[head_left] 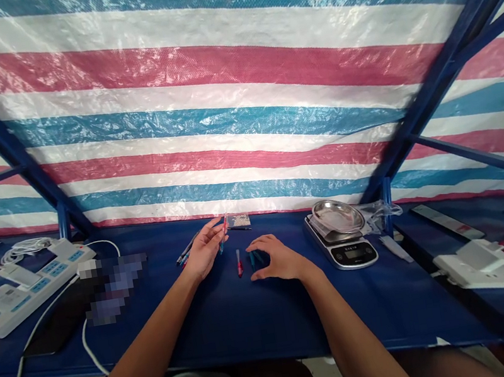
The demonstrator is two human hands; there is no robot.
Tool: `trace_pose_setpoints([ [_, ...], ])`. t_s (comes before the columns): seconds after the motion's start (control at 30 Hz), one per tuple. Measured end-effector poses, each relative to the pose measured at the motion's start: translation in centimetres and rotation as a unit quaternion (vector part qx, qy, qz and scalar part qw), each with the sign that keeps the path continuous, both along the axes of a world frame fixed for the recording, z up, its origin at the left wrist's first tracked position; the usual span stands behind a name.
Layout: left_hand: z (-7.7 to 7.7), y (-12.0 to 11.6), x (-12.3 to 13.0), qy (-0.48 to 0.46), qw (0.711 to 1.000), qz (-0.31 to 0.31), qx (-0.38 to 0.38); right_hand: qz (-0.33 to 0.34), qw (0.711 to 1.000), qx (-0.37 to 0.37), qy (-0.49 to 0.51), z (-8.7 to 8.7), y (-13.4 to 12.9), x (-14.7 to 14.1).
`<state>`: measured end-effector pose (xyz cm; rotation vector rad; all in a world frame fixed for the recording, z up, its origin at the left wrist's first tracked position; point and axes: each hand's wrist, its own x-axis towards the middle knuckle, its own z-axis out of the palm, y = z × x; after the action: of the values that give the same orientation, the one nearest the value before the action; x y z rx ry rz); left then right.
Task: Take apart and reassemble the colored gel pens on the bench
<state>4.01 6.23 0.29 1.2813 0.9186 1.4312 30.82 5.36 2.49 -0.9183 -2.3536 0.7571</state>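
Observation:
My left hand [204,251] is raised above the blue table top [234,318], its fingertips pinching a slim red pen [224,228] that points up. Behind that hand lie a couple of dark blue pens [185,250]. My right hand [277,259] rests low with curved, parted fingers and holds nothing. Its fingertips are nearest to some slim teal pens [252,260]. Between both hands, a small red pen part [239,264] lies on the table. A small patterned packet [238,220] lies at the back.
A digital scale [351,254] with a steel bowl [337,216] stands to the right. Power strips [24,291] and white cables lie at the left, beside a dark tablet [57,318] and a blurred patch. Another power strip [479,267] lies right. Blue steel frames hold a striped tarpaulin [219,104].

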Motion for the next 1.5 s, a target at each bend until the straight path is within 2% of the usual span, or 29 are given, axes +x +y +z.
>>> trace_pose_setpoints([
  [0.13,-0.5,0.1,-0.1,0.001,1.000,0.021,0.011,0.022,1.000,-0.005,0.000,-0.1,0.0,-0.5],
  [0.27,-0.2,-0.3,0.0,0.123,0.990,0.041,0.062,-0.022,0.993,-0.064,0.092,0.3,0.0,-1.1],
  [0.37,0.6,-1.1,0.1,0.268,0.950,0.067,0.146,-0.058,0.963,-0.144,0.222,0.9,0.1,-1.4],
  [0.47,1.2,-1.9,0.4,0.355,0.908,0.085,0.205,-0.058,0.925,-0.210,0.311,1.4,0.2,-1.5],
  [0.57,1.4,-2.1,0.6,0.376,0.894,0.091,0.225,-0.028,0.909,-0.232,0.346,1.9,0.1,-1.4],
  [0.77,1.3,-2.1,0.6,0.385,0.890,0.075,0.233,0.011,0.898,-0.252,0.361,2.1,-0.1,-1.2],
  [1.0,1.4,-2.2,0.7,0.383,0.891,0.067,0.236,0.009,0.890,-0.280,0.360,2.6,-0.4,-1.0],
  [1.17,1.5,-2.4,0.8,0.385,0.885,0.061,0.253,-0.009,0.868,-0.313,0.386,2.4,-0.1,-1.3],
  [1.27,1.5,-2.4,0.8,0.390,0.883,0.053,0.255,-0.057,0.872,-0.289,0.392,1.8,0.4,-1.6],
  [1.4,1.3,-2.3,0.8,0.378,0.891,0.046,0.246,-0.131,0.913,-0.178,0.342,1.4,0.7,-1.6],
  [1.5,1.3,-2.2,0.8,0.356,0.906,0.041,0.227,-0.155,0.925,-0.131,0.322,1.3,0.7,-1.3],
])
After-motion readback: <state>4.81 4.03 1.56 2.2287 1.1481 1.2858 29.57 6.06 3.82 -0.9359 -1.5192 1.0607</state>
